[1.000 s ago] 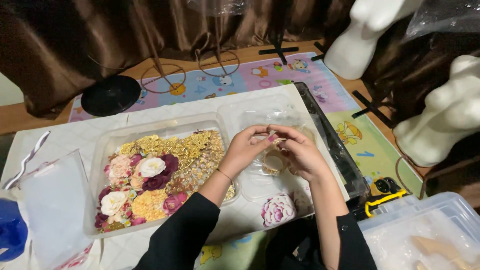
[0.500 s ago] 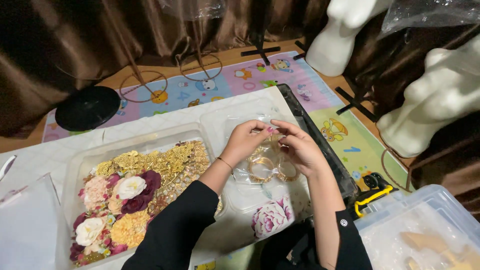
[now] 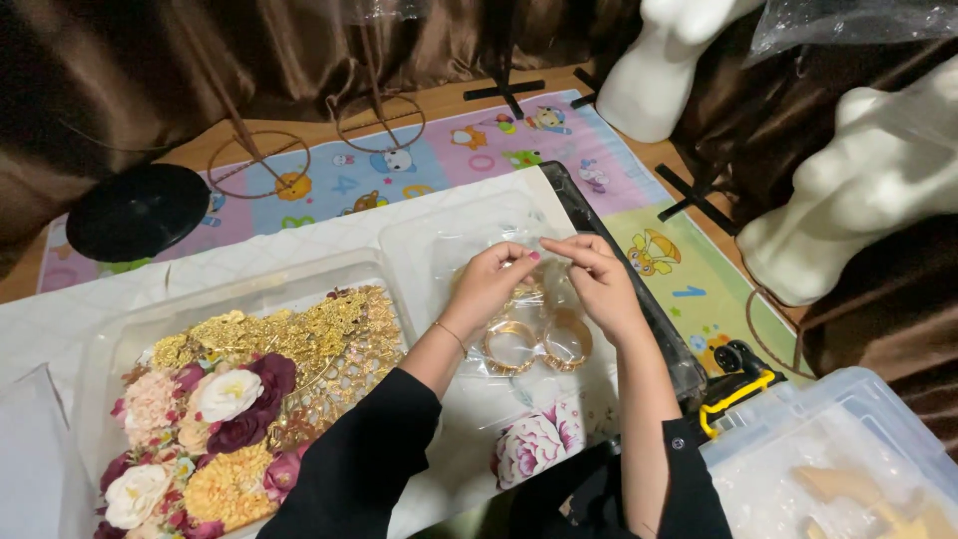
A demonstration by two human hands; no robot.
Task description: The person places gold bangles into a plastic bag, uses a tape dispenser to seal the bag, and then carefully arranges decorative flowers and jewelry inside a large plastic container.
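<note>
Nearest the camera, two black sleeves (image 3: 369,449) reach forward over a white table (image 3: 60,319), with a pink and white cloth flower (image 3: 534,444) lying between the forearms. To the left sits a clear tray (image 3: 239,299) filled with gold ornaments (image 3: 299,339) and more cloth flowers in white, maroon and yellow. At the lower right is a clear plastic box (image 3: 848,419). Just past the flower, a clear plastic bag (image 3: 544,324) holding gold bangles (image 3: 539,344) hangs over a second clear tray (image 3: 439,240). The left hand (image 3: 489,284) pinches the bag's top edge with fingertips closed on the plastic, and the right hand (image 3: 599,284) pinches the same edge just beside it. Beyond the table lies a colourful cartoon mat (image 3: 399,160), with a round black stand base (image 3: 135,210) at the left, and white mannequin forms (image 3: 878,180) at the right.
</note>
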